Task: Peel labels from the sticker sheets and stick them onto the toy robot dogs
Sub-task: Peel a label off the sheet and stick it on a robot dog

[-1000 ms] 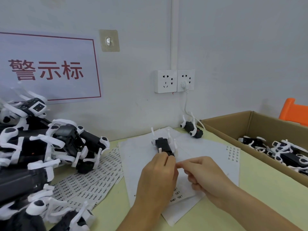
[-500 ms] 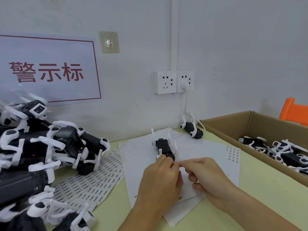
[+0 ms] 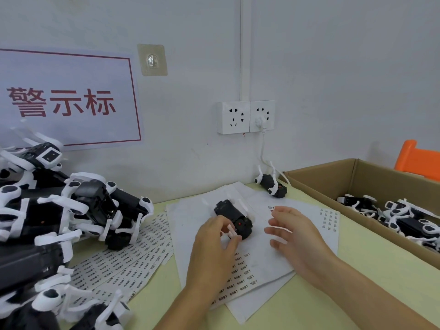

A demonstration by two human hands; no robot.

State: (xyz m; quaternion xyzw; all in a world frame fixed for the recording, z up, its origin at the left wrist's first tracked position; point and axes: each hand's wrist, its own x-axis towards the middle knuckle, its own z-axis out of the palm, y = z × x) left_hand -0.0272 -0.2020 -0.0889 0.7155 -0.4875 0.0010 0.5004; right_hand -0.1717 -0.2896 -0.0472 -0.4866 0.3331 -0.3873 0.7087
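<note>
Two hands: the left hand (image 3: 215,241) grips the toy dog's (image 3: 234,220) white leg; the right hand (image 3: 295,234), fingers spread, seemingly carries a label (image 3: 270,207) on one fingertip.

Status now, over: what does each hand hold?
Left hand grips toy dog on sticker sheets. Right hand open, small label on fingertip. Nothing between.

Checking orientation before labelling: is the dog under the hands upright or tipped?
Tipped: the toy dog lies on its back, white legs up.
</note>
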